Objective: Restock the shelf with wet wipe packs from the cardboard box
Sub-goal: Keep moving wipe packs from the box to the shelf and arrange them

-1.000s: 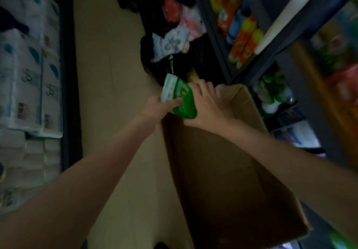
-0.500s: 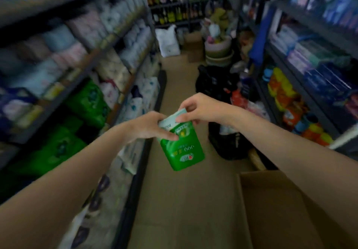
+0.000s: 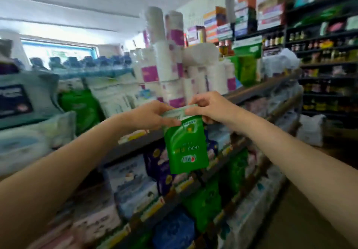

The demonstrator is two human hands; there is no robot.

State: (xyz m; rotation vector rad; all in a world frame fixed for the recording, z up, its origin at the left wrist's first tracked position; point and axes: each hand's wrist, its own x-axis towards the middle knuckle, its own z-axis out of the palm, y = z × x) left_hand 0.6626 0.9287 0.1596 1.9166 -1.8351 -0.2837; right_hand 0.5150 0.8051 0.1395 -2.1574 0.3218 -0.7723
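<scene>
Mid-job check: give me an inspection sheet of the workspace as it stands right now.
Surface: shelf edge, dark, with price tags.
Job's things: green wet wipe pack held by its top edge in front of the shelf, hanging down; cardboard box not in view.
Clutter: toilet paper rolls, green packs, blue packs on the shelves.
Hands: left hand and right hand both pinch the pack's top.
Cables: nothing seen.
Surroundings: bottle shelves at far right; view blurred.

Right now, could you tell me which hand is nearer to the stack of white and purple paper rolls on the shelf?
Left. The left hand sits just below the paper rolls; the right hand is off to their right. Both pinch the green wipe pack.
</scene>
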